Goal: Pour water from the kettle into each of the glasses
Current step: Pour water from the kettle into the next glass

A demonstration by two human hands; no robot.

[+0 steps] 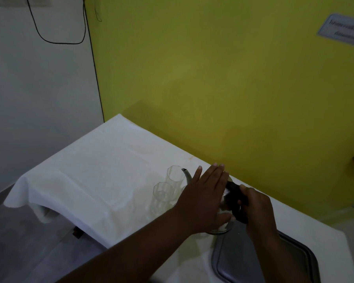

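Gripping kettle (pixel 224 194) handle, wall sign (pixel 343 29) blurred

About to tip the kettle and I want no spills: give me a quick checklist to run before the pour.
1. Grip: ok. The right hand grips the black handle.
2. Top steadied: ok. The left hand lies flat over the kettle.
3. Glasses ready: ok. The far glass and near glass stand upright and look empty.
4. Aim: ok. The spout points toward the far glass.
5. Glass count: cannot tell. The left hand hides whatever stands beside those two.
6. Water in the kettle: cannot tell.
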